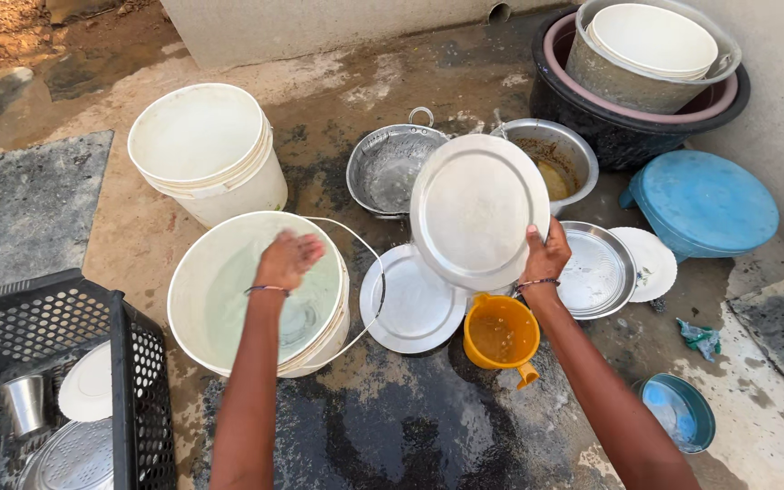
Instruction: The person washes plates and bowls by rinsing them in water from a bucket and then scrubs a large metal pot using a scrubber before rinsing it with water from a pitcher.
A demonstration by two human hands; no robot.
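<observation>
Steel plate point(478, 209) pinched by rt hand point(546, 259), hiding pot behind; lt hand point(288, 259) loose over water bucket point(229, 336).

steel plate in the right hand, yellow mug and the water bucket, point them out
steel plate point(475, 209), head view, middle of its face
yellow mug point(501, 334), head view, inside
water bucket point(194, 263), head view, left inner wall

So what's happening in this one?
A person is washing dishes outdoors on a wet concrete floor. The right hand holds a round steel plate tilted up by its rim, above an orange mug. The left hand reaches over a white bucket of water. Another steel plate lies flat on the floor between bucket and mug. A black crate at the left holds a cup and plates.
</observation>
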